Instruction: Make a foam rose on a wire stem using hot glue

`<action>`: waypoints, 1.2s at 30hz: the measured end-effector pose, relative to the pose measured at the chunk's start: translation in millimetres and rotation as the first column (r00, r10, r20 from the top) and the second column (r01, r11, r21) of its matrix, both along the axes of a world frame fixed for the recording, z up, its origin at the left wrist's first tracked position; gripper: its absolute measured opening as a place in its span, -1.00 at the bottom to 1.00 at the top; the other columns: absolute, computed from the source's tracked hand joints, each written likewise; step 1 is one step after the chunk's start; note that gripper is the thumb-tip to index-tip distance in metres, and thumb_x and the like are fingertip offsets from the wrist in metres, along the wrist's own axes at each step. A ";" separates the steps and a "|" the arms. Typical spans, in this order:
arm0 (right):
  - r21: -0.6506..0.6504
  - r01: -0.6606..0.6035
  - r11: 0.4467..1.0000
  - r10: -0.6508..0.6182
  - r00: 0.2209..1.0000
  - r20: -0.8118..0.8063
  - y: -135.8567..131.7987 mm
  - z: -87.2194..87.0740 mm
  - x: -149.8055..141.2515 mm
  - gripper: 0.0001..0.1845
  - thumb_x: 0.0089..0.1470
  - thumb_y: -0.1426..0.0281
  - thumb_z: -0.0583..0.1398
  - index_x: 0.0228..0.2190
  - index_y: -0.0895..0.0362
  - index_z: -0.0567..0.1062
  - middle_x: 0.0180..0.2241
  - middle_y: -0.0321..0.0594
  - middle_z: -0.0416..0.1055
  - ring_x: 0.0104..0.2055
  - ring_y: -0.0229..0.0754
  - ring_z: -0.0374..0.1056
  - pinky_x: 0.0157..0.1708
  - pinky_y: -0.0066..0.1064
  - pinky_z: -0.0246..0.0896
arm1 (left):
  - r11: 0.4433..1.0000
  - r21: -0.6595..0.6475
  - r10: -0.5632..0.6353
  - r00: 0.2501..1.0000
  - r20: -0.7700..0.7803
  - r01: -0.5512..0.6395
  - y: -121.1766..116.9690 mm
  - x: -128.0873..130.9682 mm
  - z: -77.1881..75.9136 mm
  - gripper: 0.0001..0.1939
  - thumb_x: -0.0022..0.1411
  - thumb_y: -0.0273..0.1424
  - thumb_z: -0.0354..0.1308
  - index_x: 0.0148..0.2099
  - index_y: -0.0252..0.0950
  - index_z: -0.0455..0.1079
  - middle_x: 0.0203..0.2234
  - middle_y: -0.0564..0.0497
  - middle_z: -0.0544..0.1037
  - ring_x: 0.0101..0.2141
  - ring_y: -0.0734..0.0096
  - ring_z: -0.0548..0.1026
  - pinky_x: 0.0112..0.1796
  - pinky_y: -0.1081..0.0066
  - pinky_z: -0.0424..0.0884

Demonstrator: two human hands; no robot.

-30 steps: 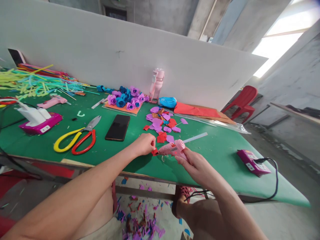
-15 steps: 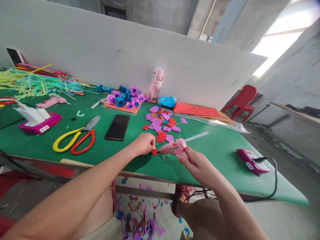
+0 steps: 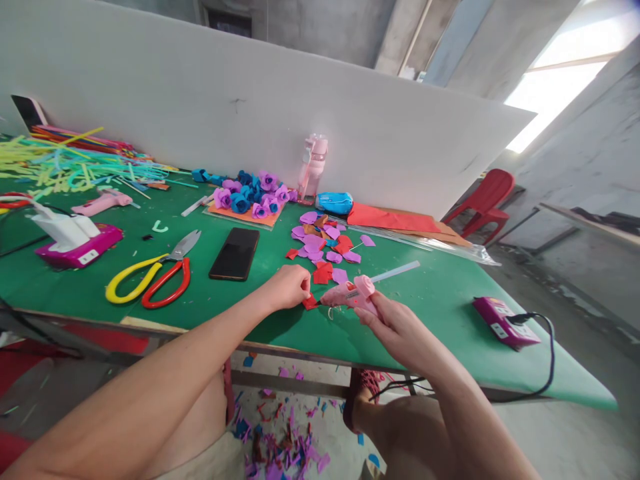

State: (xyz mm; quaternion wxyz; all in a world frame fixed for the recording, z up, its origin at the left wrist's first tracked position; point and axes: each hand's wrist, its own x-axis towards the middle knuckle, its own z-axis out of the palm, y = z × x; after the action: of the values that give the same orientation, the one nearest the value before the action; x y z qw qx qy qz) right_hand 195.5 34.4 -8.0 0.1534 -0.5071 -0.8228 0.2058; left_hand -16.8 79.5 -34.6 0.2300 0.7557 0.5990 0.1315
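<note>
My left hand (image 3: 287, 287) is closed in a pinch on a small red foam piece (image 3: 309, 303) just above the green table (image 3: 210, 300). My right hand (image 3: 395, 327) grips a pink glue gun (image 3: 350, 295), its nozzle touching the red piece. A clear glue stick (image 3: 395, 272) juts from the gun's back. Behind the hands lies a heap of purple and red foam petals (image 3: 325, 247).
A black phone (image 3: 235, 254) and yellow-and-red scissors (image 3: 150, 278) lie to the left. Finished purple and blue foam roses (image 3: 250, 195) sit on an orange sheet. A pink power strip (image 3: 504, 323) with a black cord is at the right. Colored straws (image 3: 65, 167), second glue gun (image 3: 103, 202), pink bottle (image 3: 311, 170).
The hands and glue gun have barely shifted; the gun's nozzle stays against the red piece.
</note>
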 end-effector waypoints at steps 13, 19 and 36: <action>0.032 0.029 0.999 -0.029 1.000 -0.006 -0.4 -2.1 2.1 -0.69 0.14 0.18 -0.05 -0.52 0.09 0.23 -0.53 -0.26 0.32 -0.49 -0.21 0.22 -0.53 -0.44 0.02 | 1.000 0.006 -0.005 1.000 -0.018 0.005 0.1 -0.3 -0.5 -0.94 -0.06 -0.52 0.14 -0.53 -0.31 0.40 -0.56 0.01 0.52 -0.49 0.44 0.42 -0.51 0.51 0.16; -0.155 0.051 0.987 -0.080 0.980 -0.184 2.3 -0.3 9.4 -0.66 0.11 0.12 0.00 -0.49 0.11 0.28 -0.65 -0.38 0.16 -0.61 -0.30 0.08 -0.61 -0.47 0.00 | 0.999 -0.030 -0.021 0.996 0.091 0.024 2.5 -4.8 -1.8 -0.93 -0.08 -0.54 0.11 -0.54 -0.33 0.40 -0.59 0.04 0.49 -0.50 0.48 0.40 -0.50 0.52 0.17; -0.321 0.363 0.875 -0.465 0.816 -0.344 43.6 -9.9 76.6 -0.80 -0.02 0.26 0.11 -0.47 0.17 0.35 -0.63 -0.37 0.23 -0.61 -0.34 0.13 -0.62 -0.52 0.00 | 0.869 -0.442 0.253 0.567 0.784 0.222 3.5 -28.7 25.2 -0.68 -0.08 -0.27 0.30 -0.38 -0.34 0.27 -0.71 0.25 0.13 -0.75 0.80 -0.10 -0.72 0.61 -0.21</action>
State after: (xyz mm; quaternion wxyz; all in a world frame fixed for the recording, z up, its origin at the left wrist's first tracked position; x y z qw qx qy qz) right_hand 272.2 77.9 -17.9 0.3013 -0.6348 -0.6096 0.3670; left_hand -45.5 82.9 -9.4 0.6653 0.5150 0.4414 0.3120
